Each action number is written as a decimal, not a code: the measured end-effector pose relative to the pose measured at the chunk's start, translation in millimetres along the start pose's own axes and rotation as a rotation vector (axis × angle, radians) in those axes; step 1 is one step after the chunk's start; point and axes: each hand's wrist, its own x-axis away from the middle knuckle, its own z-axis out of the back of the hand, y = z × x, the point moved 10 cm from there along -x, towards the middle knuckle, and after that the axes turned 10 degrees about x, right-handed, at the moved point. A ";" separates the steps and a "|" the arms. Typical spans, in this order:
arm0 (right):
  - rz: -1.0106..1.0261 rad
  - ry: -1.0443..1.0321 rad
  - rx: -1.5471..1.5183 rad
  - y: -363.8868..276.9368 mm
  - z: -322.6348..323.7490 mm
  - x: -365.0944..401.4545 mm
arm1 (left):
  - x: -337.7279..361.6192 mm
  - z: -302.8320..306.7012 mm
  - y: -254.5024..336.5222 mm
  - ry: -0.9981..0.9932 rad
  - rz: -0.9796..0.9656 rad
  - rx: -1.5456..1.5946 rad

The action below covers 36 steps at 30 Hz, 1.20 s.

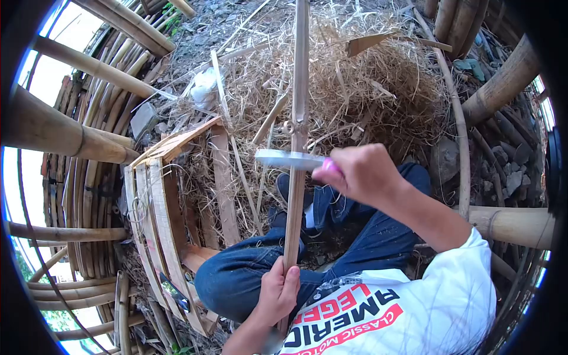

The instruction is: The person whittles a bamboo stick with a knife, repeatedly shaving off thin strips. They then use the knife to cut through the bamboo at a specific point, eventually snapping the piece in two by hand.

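Observation:
A long split bamboo pole [300,77] stands out in front of me, running from my lap up past the top of the head view. My left hand [279,293] is wrapped round its lower part, thumb along the front. In my right hand [362,171], fingers closed, is a knife [284,158] with a pink handle; most of the handle is hidden in the fist. The blade lies across the pole in this view, just below a node with a small curl of shaving [289,126].
Bamboo shavings [384,89] are heaped on the ground ahead. A wooden crate [157,207] stands at my left, near a loose plank [223,177]. Thick bamboo poles [89,65] frame the left side, with more at the right. Stones [512,189] lie at the right.

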 end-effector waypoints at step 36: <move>0.042 0.227 0.386 108.4 54.2 -33.4 | 5.7 4.2 -16.3 -0.038 0.090 0.087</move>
